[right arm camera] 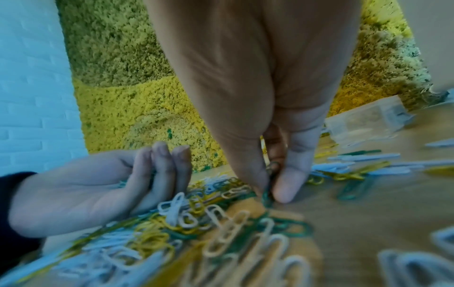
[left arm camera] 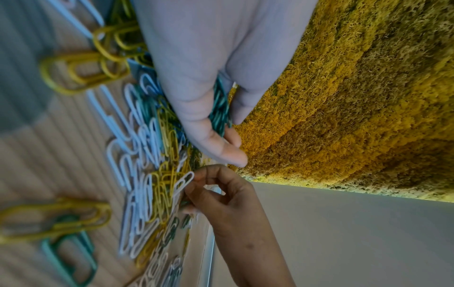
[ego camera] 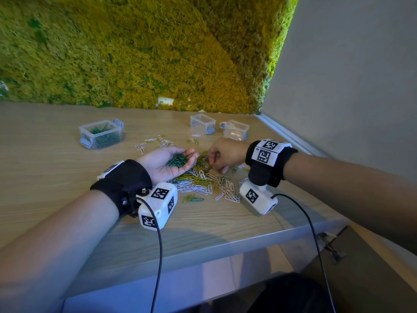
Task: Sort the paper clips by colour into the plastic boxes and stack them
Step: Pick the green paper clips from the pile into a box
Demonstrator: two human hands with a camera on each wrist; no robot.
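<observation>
The left hand lies palm up, fingers cupped round a bunch of green clips; its back rests on the edge of the mixed pile of white, yellow & green paper clips spread on the wooden table. In the left wrist view the green clips sit between curled fingers and thumb.

The right hand is just to the right of the left one, knuckles up, fingertips down in the pile. Right wrist view: thumb & forefinger pinch a green clip right at the table surface; view is blurred, so can't tell if more than one is caught.

Beyond the left hand, well to its left, stands a clear plastic box w/ green clips, lid off, latches hanging at both ends. Beyond the right hand sit 2 more clear boxes: an open box and, to its right, a second box near the wall; contents of that one can't be made out. A few loose white clips lie just beyond the left hand's fingers. A yellow & green pair lies apart on the near side of the pile, between the two wrist cameras. Moss wall runs behind the table.
</observation>
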